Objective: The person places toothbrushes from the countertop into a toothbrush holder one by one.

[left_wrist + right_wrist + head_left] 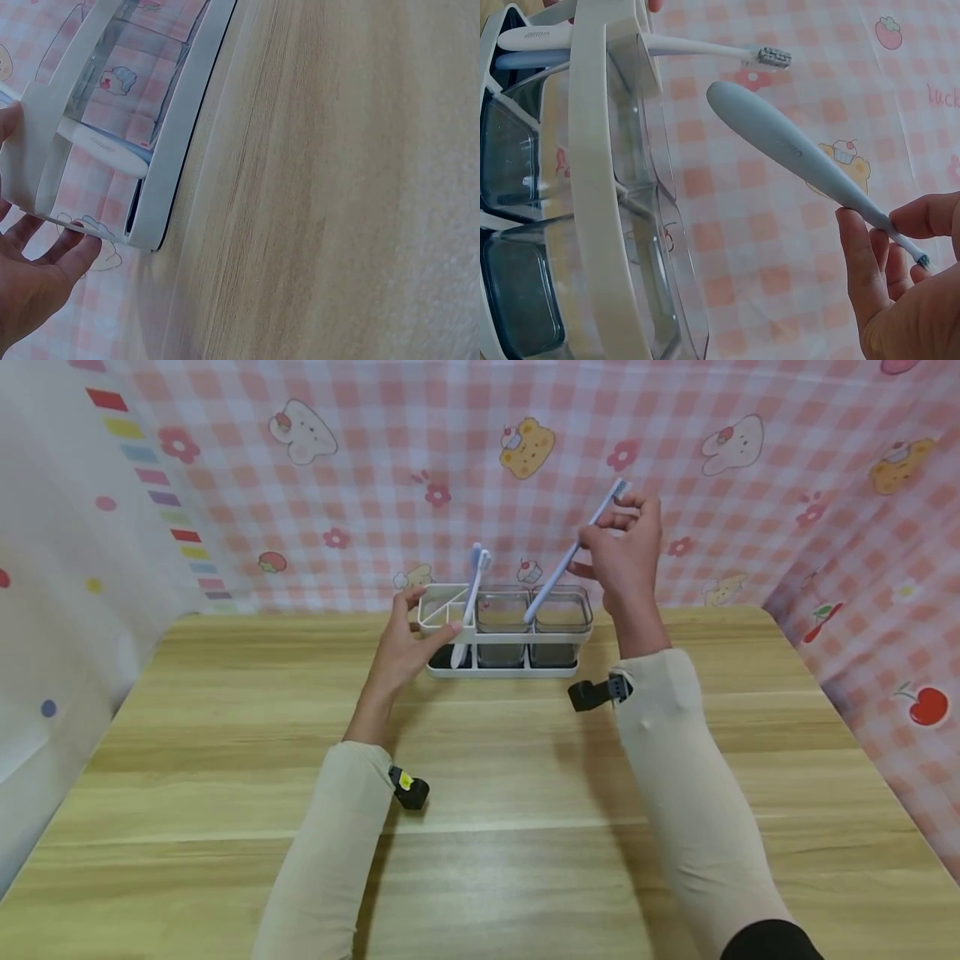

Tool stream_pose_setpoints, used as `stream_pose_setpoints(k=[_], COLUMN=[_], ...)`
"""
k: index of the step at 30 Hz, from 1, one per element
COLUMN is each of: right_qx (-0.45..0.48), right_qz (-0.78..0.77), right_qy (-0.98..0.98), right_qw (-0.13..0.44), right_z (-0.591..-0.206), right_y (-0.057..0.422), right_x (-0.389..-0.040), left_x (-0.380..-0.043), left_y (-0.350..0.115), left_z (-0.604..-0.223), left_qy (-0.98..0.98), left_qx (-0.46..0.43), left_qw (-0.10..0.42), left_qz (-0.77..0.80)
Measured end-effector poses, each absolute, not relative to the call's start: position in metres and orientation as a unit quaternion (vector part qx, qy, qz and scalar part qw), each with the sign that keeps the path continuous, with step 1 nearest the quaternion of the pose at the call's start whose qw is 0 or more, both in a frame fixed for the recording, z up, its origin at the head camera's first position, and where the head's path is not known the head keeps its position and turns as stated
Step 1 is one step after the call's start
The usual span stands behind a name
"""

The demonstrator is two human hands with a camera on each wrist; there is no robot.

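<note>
A white toothbrush holder (pixel 517 639) stands at the back of the table. My left hand (pixel 401 647) grips its left end, thumb at the front and fingers round the side and back. Beside the thumb, a white toothbrush (pixel 705 46) and a blue toothbrush (pixel 476 556) stand in the divided left section, bristles up. My right hand (pixel 630 547) pinches a light blue toothbrush (pixel 780 150) near its head, between thumb and fingers. This brush slants with its bristles up, and its thick handle end points down toward the holder, overlapping the cups in the head view.
Two clear cups, a middle one (pixel 501 614) and a right one (pixel 562 614), sit in the holder. The wood-grain table (pixel 487 777) extends in front. A pink checked cloth (pixel 375 468) hangs close behind, and a pale curtain (pixel 60 568) is at the left.
</note>
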State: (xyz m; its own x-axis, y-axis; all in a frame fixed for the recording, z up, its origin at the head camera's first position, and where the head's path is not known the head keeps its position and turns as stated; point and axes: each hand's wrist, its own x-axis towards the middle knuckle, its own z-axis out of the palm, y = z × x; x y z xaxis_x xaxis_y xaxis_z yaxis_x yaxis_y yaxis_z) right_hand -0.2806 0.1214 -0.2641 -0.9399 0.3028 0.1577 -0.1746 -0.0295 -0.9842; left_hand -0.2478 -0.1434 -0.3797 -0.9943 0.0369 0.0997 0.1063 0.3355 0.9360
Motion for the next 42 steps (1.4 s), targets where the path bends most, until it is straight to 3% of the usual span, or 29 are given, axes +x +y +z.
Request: stream_pose_setpoints(k=[42], right_qx=[-0.024], right_qz=[0.702], right_qy=[-0.692], right_qw=[0.164], right_z=[-0.272], right_y=[0.072], right_x=[-0.281], left_x=[-0.25], left_y=[-0.145], left_z=[-0.382], left_qy=[-0.816], left_qx=[-0.045], left_qw=[0.032], left_qz=[-0.575])
